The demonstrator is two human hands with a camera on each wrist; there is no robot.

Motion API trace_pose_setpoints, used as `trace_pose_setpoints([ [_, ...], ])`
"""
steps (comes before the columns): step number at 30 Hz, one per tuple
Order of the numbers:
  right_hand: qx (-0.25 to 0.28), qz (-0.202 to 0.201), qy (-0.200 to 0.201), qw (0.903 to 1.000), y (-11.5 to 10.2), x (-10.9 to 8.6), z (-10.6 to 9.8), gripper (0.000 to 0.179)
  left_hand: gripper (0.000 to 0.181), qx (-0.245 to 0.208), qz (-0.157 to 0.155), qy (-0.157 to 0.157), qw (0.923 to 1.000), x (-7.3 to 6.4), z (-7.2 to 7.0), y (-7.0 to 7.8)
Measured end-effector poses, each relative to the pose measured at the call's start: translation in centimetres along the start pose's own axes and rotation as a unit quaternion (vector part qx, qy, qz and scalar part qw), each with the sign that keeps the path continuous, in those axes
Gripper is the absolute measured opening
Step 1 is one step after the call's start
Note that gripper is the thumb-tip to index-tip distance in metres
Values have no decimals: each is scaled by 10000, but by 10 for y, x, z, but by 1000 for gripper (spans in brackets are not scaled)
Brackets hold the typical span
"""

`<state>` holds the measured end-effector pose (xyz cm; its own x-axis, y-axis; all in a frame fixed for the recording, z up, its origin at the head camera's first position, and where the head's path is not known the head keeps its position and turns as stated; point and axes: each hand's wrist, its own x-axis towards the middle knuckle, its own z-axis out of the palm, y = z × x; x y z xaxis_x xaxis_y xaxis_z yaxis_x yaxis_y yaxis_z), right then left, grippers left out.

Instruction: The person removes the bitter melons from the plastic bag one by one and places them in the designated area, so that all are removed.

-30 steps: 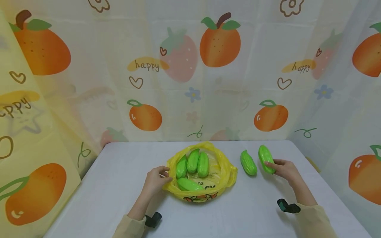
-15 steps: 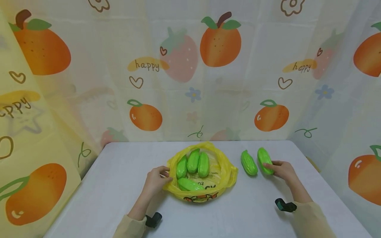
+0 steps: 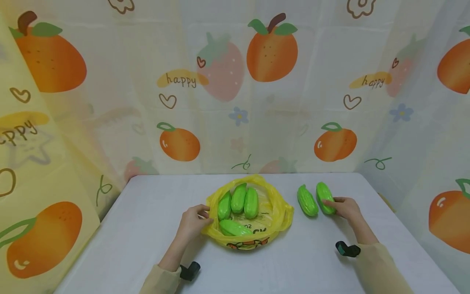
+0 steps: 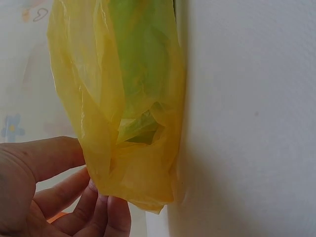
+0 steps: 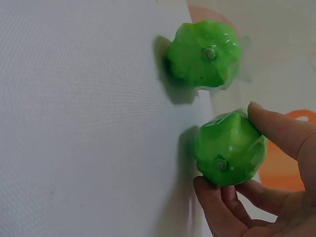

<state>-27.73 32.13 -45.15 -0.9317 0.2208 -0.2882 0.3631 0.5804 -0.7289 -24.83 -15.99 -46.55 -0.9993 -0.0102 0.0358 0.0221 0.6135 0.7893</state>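
Observation:
A yellow plastic bag (image 3: 278, 226) lies with its mouth open on the table, several green toy cucumbers (image 3: 251, 204) inside it. My left hand (image 3: 191, 223) pinches the left side of the bag's rim between thumb and fingers. To the right of the bag lies another green toy cucumber (image 3: 307, 201), ridged and glossy. Close beside it, my right hand (image 3: 346, 208) grips a similar toy cucumber (image 3: 323, 196) at its near end. In the right wrist view, thumb and fingers (image 5: 212, 197) press that cucumber from two sides; whether it touches the table I cannot tell.
The table (image 3: 147, 220) has a white cover. A patterned curtain (image 3: 220, 114) with printed oranges hangs behind it and along both sides. Each wrist bears a small black camera mount (image 3: 189, 271).
My right hand has moved a little left with its cucumber, nearing the loose one. The left hand and the bag have stayed put.

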Motion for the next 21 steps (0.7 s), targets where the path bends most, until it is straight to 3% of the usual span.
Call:
trace_pose_setpoints([
  [21, -120, 57, 166, 9998, -2, 1, 8, 84, 35, 10, 0, 5, 10000, -2, -2, 1],
])
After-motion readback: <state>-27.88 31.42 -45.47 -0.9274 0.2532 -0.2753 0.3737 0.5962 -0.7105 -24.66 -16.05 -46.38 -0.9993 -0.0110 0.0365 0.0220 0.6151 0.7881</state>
